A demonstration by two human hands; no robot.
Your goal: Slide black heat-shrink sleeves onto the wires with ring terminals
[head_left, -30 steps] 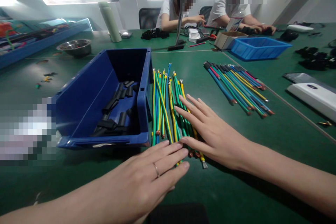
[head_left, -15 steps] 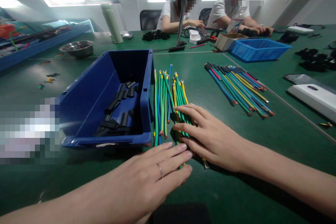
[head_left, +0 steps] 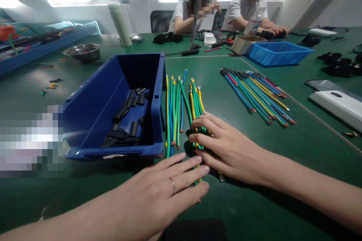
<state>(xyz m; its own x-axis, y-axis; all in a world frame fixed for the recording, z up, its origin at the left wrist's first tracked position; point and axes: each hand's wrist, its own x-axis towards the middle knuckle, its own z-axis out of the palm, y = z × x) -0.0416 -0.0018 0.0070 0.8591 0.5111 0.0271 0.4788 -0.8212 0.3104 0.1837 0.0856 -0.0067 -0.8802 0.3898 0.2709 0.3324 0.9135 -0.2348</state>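
My left hand is flat with its fingers stretched out, fingertips at the lower ends of a bundle of green, yellow and striped wires. Over the right side of that bundle lies my right hand, its fingers slightly bent and apart, touching the wires. What lies beneath the palms is hidden. Left of the bundle, more green, yellow and blue wires with ring terminals run along the blue bin, which holds short black tubes.
Wires with black sleeves are spread at the right. Beyond stand a light blue tray, a cardboard box, a metal bowl and a green bottle. A white device lies far right. Two people sit across the table.
The bundle under my hands has shifted slightly right, away from the wires by the bin. My right hand's fingers are a little more bent. One person across the table has raised a hand.
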